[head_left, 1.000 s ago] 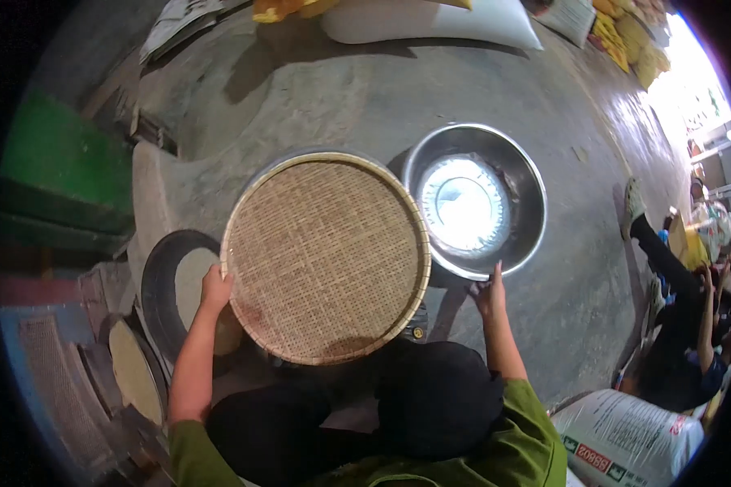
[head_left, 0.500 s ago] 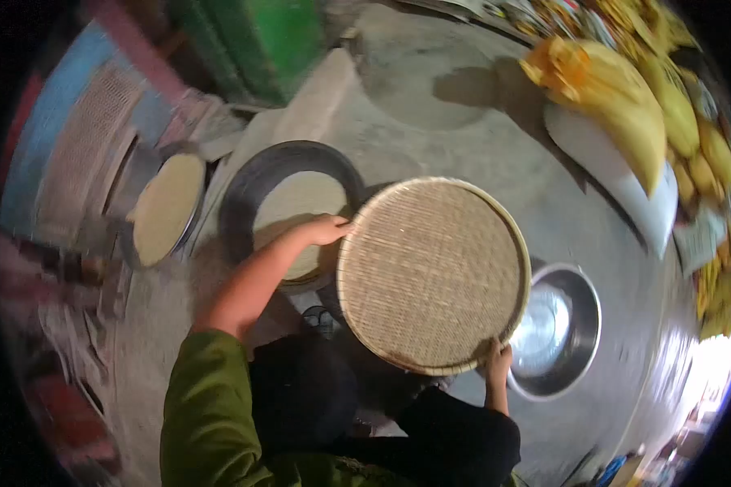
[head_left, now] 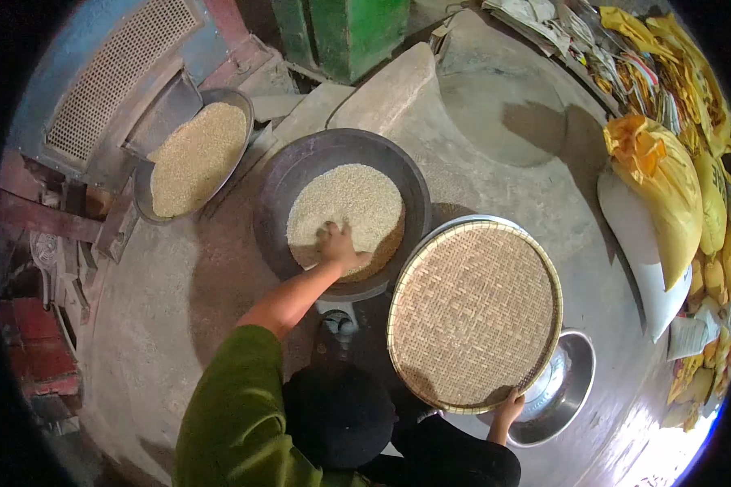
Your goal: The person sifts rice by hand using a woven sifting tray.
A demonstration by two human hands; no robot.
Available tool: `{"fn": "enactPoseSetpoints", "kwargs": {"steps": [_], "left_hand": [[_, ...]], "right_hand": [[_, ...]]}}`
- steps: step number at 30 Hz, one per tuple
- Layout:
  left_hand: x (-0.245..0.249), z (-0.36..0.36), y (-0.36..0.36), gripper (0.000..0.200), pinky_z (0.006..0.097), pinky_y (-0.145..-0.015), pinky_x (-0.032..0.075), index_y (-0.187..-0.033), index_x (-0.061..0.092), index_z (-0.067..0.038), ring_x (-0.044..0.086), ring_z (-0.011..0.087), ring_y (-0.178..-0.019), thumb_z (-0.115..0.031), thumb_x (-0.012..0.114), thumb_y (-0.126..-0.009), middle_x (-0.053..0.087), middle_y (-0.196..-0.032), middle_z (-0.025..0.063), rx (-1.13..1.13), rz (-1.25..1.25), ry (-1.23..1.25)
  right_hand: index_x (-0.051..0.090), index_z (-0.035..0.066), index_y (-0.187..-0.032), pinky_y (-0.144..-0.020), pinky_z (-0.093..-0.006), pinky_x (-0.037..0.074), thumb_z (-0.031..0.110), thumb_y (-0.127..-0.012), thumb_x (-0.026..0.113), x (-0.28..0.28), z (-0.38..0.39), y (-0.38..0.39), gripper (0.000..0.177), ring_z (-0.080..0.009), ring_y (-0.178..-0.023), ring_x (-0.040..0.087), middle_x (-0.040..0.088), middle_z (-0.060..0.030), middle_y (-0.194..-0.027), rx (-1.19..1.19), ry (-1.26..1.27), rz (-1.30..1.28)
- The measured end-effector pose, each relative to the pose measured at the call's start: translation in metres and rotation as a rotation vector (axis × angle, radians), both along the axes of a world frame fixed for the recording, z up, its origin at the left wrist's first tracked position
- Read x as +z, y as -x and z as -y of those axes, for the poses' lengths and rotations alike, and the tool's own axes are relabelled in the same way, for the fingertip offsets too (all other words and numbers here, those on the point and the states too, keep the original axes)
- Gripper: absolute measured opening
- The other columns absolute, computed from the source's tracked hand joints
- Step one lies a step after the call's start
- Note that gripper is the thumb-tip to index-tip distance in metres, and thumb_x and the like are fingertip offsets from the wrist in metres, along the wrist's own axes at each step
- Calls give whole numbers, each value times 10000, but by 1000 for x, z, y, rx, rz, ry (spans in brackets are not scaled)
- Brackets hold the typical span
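Observation:
My left hand (head_left: 339,247) rests on pale grain (head_left: 345,195) in a wide dark basin (head_left: 272,195), its fingers spread and pressed partly into the grain. My right hand (head_left: 508,407) grips the lower right rim of a round woven bamboo winnowing tray (head_left: 475,316). No grain shows on the weave of the tray. Beneath the tray, a shiny metal basin (head_left: 580,377) is partly hidden. The tray's upper left edge lies close to the dark basin's right side, and another metal rim (head_left: 487,217) peeks out behind it.
A metal bowl (head_left: 241,100) with a heap of brownish grain (head_left: 199,158) stands by a blue machine (head_left: 61,85) with a mesh panel. A green metal piece (head_left: 353,36) stands at the back. Yellow sack (head_left: 666,191) and white sack (head_left: 629,235) lean on the right.
My left hand has let go of the tray and moved into the grain in the dark basin. My right hand still holds the tray. The view has shifted.

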State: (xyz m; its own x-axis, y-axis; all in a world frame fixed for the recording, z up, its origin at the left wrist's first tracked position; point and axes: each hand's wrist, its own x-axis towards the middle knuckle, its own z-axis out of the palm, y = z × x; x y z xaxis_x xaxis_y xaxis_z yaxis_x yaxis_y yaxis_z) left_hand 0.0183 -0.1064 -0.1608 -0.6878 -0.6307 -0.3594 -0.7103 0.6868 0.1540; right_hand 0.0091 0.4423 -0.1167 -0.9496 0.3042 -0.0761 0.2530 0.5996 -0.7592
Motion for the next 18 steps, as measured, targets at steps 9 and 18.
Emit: {"fn": "enactPoseSetpoints", "kwargs": {"steps": [9,18], "left_hand": [[-10,28,40,608,489,-956,328,-1204,532,-178,416,373,-1160,-309,703,-635,463,-1201,190,-471,-96,-259],[-34,90,59,559,397,-789,475,-1057,621,-111,604,305,-913,-471,675,-633,634,-967,146,-242,78,-98]], "right_hand": [[510,-68,-872,-582,-310,449,215,-875,482,-23,-27,2,285,-189,-650,535,585,-116,-744,-35,41,88],[531,-64,-929,-602,-301,441,194,-890,495,0,-14,0,263,-155,-677,518,582,-95,-783,-10,10,168]]}}
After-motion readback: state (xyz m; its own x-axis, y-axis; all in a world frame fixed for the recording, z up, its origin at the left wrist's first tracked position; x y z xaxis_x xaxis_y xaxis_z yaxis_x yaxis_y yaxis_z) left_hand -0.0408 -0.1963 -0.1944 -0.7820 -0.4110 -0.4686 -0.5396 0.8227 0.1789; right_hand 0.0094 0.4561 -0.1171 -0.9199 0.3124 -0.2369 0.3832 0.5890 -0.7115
